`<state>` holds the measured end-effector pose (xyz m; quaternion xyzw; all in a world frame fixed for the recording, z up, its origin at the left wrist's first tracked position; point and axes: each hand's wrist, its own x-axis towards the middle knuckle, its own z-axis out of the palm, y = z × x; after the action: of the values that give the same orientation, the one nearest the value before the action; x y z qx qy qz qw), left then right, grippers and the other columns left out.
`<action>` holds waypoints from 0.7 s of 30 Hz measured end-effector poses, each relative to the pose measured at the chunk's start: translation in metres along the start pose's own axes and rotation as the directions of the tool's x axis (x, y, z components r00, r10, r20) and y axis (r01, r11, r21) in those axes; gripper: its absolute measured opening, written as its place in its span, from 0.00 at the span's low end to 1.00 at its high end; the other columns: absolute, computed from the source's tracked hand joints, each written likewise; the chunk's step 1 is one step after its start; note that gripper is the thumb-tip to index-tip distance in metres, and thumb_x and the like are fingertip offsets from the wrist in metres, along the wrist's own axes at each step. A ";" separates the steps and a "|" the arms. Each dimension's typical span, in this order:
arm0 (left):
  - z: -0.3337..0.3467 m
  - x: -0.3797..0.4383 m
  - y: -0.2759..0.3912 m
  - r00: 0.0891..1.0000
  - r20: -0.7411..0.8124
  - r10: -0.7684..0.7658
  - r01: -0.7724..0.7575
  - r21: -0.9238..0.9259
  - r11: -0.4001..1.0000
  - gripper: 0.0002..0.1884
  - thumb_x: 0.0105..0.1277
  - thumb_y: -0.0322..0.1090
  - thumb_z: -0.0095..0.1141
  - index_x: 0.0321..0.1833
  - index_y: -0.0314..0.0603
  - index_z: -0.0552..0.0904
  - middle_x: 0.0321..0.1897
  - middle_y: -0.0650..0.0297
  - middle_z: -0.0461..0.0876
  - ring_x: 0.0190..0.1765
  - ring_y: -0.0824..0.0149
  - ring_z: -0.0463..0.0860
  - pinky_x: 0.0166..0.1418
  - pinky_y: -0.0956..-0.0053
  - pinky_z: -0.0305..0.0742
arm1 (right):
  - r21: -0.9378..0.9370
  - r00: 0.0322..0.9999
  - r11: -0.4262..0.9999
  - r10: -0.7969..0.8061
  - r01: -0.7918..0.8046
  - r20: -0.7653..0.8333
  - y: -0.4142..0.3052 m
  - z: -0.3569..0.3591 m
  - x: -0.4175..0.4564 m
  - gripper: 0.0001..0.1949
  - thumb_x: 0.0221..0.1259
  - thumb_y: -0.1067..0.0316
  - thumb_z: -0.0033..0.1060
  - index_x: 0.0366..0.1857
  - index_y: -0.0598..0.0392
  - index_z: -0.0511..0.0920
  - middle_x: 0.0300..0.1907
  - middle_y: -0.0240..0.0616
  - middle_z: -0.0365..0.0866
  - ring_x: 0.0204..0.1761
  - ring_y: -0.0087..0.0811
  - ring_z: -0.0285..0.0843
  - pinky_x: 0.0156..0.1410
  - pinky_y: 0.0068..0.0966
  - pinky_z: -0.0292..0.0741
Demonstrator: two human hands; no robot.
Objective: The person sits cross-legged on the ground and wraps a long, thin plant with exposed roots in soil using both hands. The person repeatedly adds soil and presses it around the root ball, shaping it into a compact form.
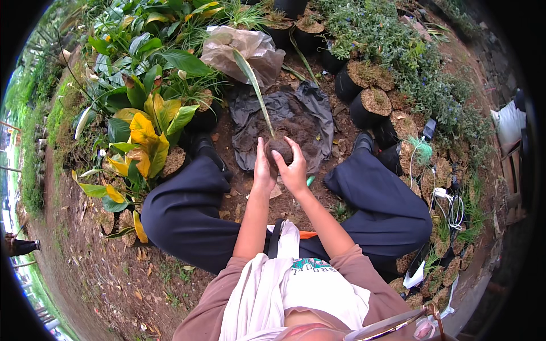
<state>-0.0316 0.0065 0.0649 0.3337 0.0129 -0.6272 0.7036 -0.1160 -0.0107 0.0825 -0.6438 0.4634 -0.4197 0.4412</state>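
Between my cupped hands is a round, dark brown root ball (281, 150) with a single long leaf (257, 87) rising from it, green with pale edges. My left hand (265, 168) presses its left side, palm inward. Around the right side curl the fingers of my right hand (293, 166), with the thumb across the front. Both hands are over the near part of a spread black plastic sheet (243, 147), which bears loose dark soil or fibre (294, 123). The underside of the root ball is hidden by my hands.
Crumpled clear plastic (243, 55) lies beyond the sheet. Leafy plants with yellowing leaves (147, 132) crowd the left. Black planting bags (362, 111) line the right, near green netting (420, 151) and a coiled white cable (455, 213). A green object (310, 180) lies by my right wrist. A person (21, 246) is at far left.
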 end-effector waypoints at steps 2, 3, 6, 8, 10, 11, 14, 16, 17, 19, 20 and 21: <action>-0.001 0.000 0.000 0.999 0.004 -0.043 0.043 -0.068 0.997 0.28 0.75 0.57 0.38 0.61 0.40 0.73 0.54 0.59 0.78 0.54 0.62 0.79 0.64 0.64 0.72 | -0.080 0.996 0.996 -0.027 0.034 0.083 -0.001 -0.004 -0.005 0.27 0.63 0.56 0.59 0.61 0.62 0.70 0.64 0.53 0.68 0.65 0.51 0.67 0.69 0.43 0.62; -0.005 0.001 -0.001 1.000 0.009 -0.029 0.029 -0.072 0.997 0.28 0.75 0.57 0.39 0.62 0.40 0.72 0.56 0.59 0.77 0.56 0.62 0.78 0.64 0.64 0.71 | -0.184 0.993 0.979 -0.070 0.088 0.099 -0.001 -0.003 -0.009 0.28 0.65 0.53 0.55 0.63 0.61 0.68 0.66 0.52 0.66 0.68 0.51 0.62 0.71 0.47 0.57; -0.022 0.010 -0.012 1.000 -0.024 -0.014 0.010 -0.124 0.992 0.27 0.75 0.55 0.41 0.64 0.40 0.71 0.60 0.59 0.75 0.59 0.63 0.76 0.66 0.65 0.70 | -0.353 0.970 0.915 -0.129 0.196 0.204 -0.002 0.005 -0.020 0.35 0.70 0.41 0.37 0.70 0.58 0.60 0.74 0.46 0.55 0.77 0.50 0.40 0.74 0.62 0.29; -0.023 0.007 -0.012 0.999 -0.043 0.008 -0.007 0.014 1.000 0.27 0.76 0.53 0.38 0.66 0.38 0.70 0.62 0.57 0.73 0.61 0.64 0.75 0.68 0.66 0.68 | -0.406 0.967 0.886 -0.150 0.223 0.205 -0.004 0.007 -0.024 0.35 0.70 0.39 0.35 0.71 0.57 0.59 0.75 0.46 0.51 0.78 0.50 0.38 0.74 0.61 0.29; -0.011 0.000 -0.003 0.998 0.012 -0.060 0.060 0.018 0.998 0.27 0.77 0.50 0.36 0.70 0.37 0.65 0.68 0.56 0.66 0.66 0.65 0.71 0.70 0.69 0.65 | -0.411 0.966 0.882 -0.155 0.229 0.206 -0.013 0.007 -0.026 0.36 0.70 0.38 0.33 0.72 0.57 0.57 0.76 0.46 0.48 0.78 0.50 0.37 0.75 0.59 0.28; -0.003 -0.005 -0.001 0.999 -0.004 -0.046 0.046 0.061 0.997 0.27 0.77 0.50 0.36 0.69 0.38 0.65 0.68 0.56 0.67 0.66 0.65 0.71 0.70 0.68 0.65 | -0.416 0.965 0.879 -0.156 0.233 0.211 -0.010 0.006 -0.025 0.36 0.70 0.38 0.34 0.71 0.57 0.58 0.76 0.46 0.49 0.78 0.50 0.37 0.75 0.59 0.28; 0.019 -0.019 0.006 0.999 -0.033 -0.010 0.012 0.088 0.996 0.26 0.76 0.51 0.37 0.67 0.39 0.68 0.66 0.57 0.70 0.64 0.64 0.72 0.69 0.67 0.66 | -0.418 0.955 0.875 -0.143 0.245 0.260 -0.005 0.000 -0.021 0.35 0.70 0.40 0.35 0.71 0.58 0.60 0.76 0.45 0.50 0.78 0.50 0.38 0.75 0.60 0.28; -0.001 -0.009 0.003 0.999 -0.039 0.004 -0.005 -0.045 0.999 0.25 0.75 0.52 0.40 0.64 0.40 0.72 0.61 0.59 0.75 0.61 0.64 0.76 0.67 0.67 0.68 | -0.408 0.930 0.875 -0.112 0.259 0.350 -0.009 -0.005 -0.014 0.34 0.70 0.41 0.37 0.69 0.59 0.62 0.75 0.45 0.51 0.77 0.51 0.40 0.74 0.61 0.29; -0.008 -0.005 0.001 1.000 -0.018 0.018 -0.019 -0.084 0.996 0.25 0.75 0.52 0.40 0.64 0.40 0.71 0.61 0.58 0.75 0.61 0.64 0.76 0.68 0.66 0.68 | -0.395 0.931 0.880 -0.128 0.265 0.341 -0.011 -0.005 -0.011 0.34 0.71 0.41 0.37 0.69 0.59 0.63 0.75 0.45 0.51 0.77 0.51 0.41 0.74 0.61 0.29; -0.003 0.000 0.002 0.999 0.030 0.035 -0.030 -0.161 0.986 0.26 0.75 0.52 0.38 0.65 0.40 0.71 0.60 0.57 0.76 0.61 0.63 0.76 0.68 0.65 0.67 | -0.378 0.938 0.886 -0.154 0.270 0.311 -0.009 -0.008 -0.005 0.33 0.71 0.41 0.36 0.67 0.60 0.65 0.75 0.46 0.51 0.77 0.51 0.41 0.74 0.61 0.31; 0.000 -0.003 -0.003 0.997 -0.064 0.048 -0.055 -0.098 0.994 0.26 0.76 0.52 0.37 0.65 0.40 0.70 0.60 0.57 0.75 0.61 0.63 0.76 0.68 0.65 0.67 | -0.406 0.939 0.867 -0.175 0.289 0.295 -0.008 -0.007 -0.004 0.33 0.71 0.41 0.36 0.66 0.60 0.66 0.75 0.46 0.52 0.77 0.51 0.41 0.74 0.61 0.32; -0.022 0.003 -0.014 0.981 -0.092 0.171 -0.165 0.066 0.984 0.26 0.76 0.51 0.37 0.67 0.40 0.66 0.64 0.55 0.71 0.65 0.62 0.73 0.68 0.62 0.67 | -0.420 0.932 0.849 -0.206 0.322 0.298 -0.009 0.001 -0.009 0.33 0.71 0.41 0.37 0.66 0.60 0.66 0.75 0.46 0.52 0.77 0.52 0.41 0.74 0.61 0.33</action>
<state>-0.0344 0.0141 0.0403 0.3841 0.0007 -0.5488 0.7425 -0.1151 -0.0007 0.0898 -0.8340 0.3990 -0.2730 0.2659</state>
